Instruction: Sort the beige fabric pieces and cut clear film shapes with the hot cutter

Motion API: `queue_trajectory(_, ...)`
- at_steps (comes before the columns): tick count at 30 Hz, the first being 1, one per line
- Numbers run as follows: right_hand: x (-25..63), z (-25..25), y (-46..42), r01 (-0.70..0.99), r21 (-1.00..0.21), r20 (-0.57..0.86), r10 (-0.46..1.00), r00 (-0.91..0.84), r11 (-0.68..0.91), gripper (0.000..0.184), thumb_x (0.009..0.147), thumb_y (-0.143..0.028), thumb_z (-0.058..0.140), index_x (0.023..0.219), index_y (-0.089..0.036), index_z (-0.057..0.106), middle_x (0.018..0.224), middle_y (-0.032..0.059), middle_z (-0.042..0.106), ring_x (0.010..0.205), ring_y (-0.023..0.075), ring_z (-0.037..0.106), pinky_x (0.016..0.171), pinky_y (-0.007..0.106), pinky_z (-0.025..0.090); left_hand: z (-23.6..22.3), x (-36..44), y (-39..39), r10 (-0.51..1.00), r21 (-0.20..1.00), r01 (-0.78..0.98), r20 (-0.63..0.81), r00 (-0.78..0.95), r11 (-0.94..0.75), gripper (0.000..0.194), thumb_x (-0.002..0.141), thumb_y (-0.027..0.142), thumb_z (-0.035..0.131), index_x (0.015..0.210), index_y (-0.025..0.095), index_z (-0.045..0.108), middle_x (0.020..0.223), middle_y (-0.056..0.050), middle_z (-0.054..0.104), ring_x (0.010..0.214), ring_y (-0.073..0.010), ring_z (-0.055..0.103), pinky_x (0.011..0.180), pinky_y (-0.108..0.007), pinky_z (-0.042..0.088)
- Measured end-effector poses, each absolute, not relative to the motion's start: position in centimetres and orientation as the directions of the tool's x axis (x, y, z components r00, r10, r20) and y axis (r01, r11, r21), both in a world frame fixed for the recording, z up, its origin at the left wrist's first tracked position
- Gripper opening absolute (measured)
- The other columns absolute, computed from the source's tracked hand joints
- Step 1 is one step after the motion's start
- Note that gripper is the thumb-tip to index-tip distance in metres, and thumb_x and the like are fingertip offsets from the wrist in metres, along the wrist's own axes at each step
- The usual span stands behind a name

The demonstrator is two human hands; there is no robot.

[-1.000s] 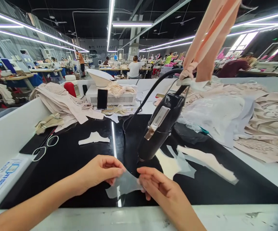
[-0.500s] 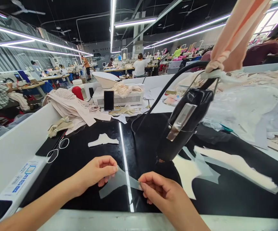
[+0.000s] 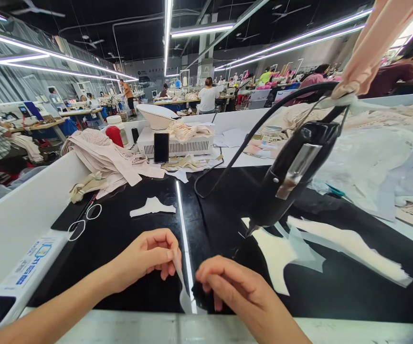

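Note:
My left hand [image 3: 151, 255] pinches the upper end of a thin translucent film piece [image 3: 182, 286], which hangs edge-on above the black glossy table [image 3: 134, 239]. My right hand [image 3: 227, 286] is curled, its fingers closed close by the film's lower end; whether they grip it is hidden. Just beyond my right hand a black hand-held tool [image 3: 292, 172] hangs tip down from a peach strap [image 3: 374, 43], its cable [image 3: 235, 153] looping back. Cream fabric pieces [image 3: 274, 253] lie under it.
A small white fabric piece [image 3: 152, 207] and two white rings [image 3: 84, 220] lie on the left. Piled beige fabric [image 3: 99, 153], a white machine [image 3: 174, 138] with a phone [image 3: 161, 147], and lace stacks [image 3: 371, 153] ring the table. A white wall [image 3: 20, 210] bounds the left. People work behind.
The film piece, held flat and stretched between both hands, now hangs twisted edge-on. My hands have come closer together. The hanging tool has swung to the right.

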State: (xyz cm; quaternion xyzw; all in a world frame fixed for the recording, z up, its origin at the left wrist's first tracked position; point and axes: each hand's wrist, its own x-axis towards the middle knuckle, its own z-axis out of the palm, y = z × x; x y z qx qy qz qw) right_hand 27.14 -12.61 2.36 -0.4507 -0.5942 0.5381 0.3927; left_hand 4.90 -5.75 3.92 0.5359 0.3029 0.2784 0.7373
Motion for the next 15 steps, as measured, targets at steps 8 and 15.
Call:
queue_trajectory(8, 26.0, 1.5, -12.0, 0.285, -0.934, 0.130, 0.946, -0.295, 0.217, 0.022, 0.098, -0.042, 0.049, 0.092, -0.026, 0.063, 0.105, 0.0019, 0.066, 0.097, 0.0202, 0.061, 0.086, 0.031, 0.048, 3.7, 6.2, -5.9, 0.662, 0.877, -0.212, -0.149, 0.735, 0.432, 0.027, 0.083, 0.041, 0.065, 0.077, 0.016, 0.058, 0.069, -0.001, 0.054, 0.060, -0.0117, 0.052, 0.056, -0.023, 0.043)
queue_trajectory(15, 26.3, 0.6, -11.0, 0.493, -0.829, 0.135, 0.949, -0.285, 0.265, 0.017, 0.098, -0.029, 0.051, 0.087, -0.026, 0.064, 0.084, -0.0018, 0.064, 0.079, 0.0175, 0.059, 0.071, 0.028, 0.045, 3.0, 5.1, -5.1, 0.781, 0.990, 0.129, -0.119, 0.613, 0.050, 0.038, 0.093, 0.048, 0.051, 0.076, 0.015, 0.060, 0.069, 0.001, 0.051, 0.064, -0.0108, 0.047, 0.061, -0.022, 0.039)
